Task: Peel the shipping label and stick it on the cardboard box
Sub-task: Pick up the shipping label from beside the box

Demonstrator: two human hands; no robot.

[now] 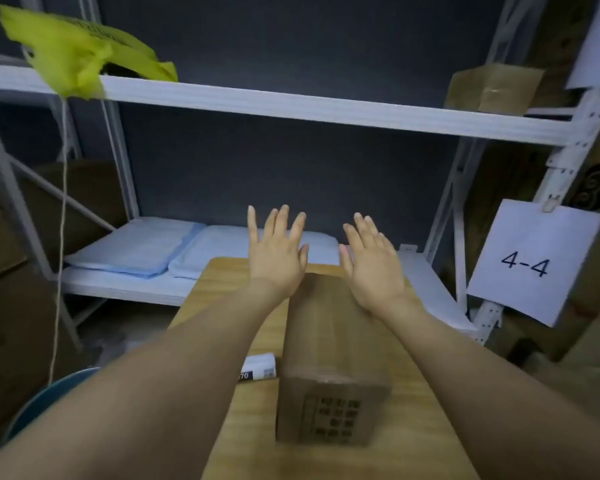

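A brown cardboard box (329, 355) lies lengthwise on a small wooden table (409, 403), with printed marks on its near end face. Left of the box a white shipping label (260, 366) with a black strip lies flat on the table, partly hidden by my left forearm. My left hand (276, 252) and my right hand (371, 263) are both stretched out above the far end of the box, palms down, fingers spread. Neither hand holds anything, and I cannot tell whether they touch the box.
A white metal rack stands behind the table, with folded light-blue pads (136, 249) on its low shelf (125, 289). A yellow bag (73, 53) and a small carton (492, 88) sit on the upper shelf. A "4-4" paper sign (530, 261) hangs at right. Large cartons stand at left.
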